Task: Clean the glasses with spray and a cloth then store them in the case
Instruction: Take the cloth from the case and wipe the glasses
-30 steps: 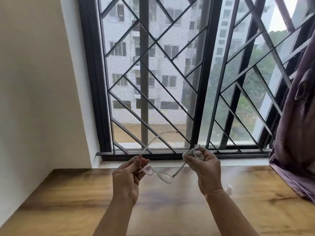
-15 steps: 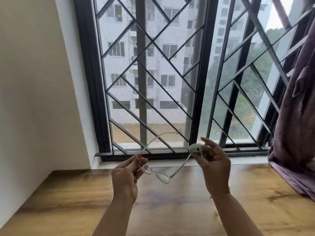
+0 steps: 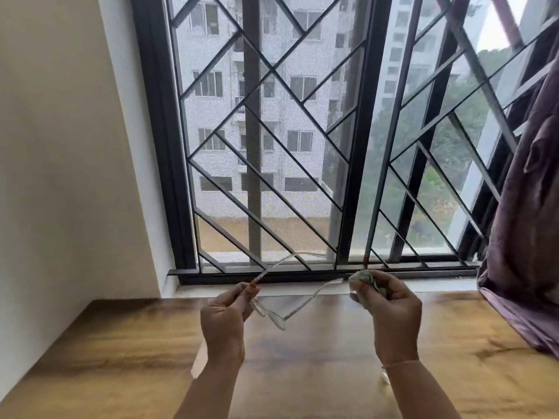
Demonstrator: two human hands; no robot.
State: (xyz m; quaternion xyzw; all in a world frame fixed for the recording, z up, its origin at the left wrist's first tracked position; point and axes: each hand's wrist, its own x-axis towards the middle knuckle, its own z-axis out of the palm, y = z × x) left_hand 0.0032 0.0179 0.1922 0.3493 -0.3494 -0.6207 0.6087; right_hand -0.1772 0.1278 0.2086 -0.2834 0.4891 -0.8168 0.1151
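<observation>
Both hands were engaged above the desk (image 3: 121, 352): my left hand (image 3: 225, 320) pinched the glasses (image 3: 279, 319) by the frame, my right hand (image 3: 390, 313) clutched the cloth (image 3: 361, 281) against one temple tip. Risk assessed: over-pulling that thin arm could bend it.

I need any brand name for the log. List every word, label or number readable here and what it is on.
None can be read.
The glasses, held by the left hand, show no marking.
The cloth bunched in the right hand shows no legible print.
</observation>
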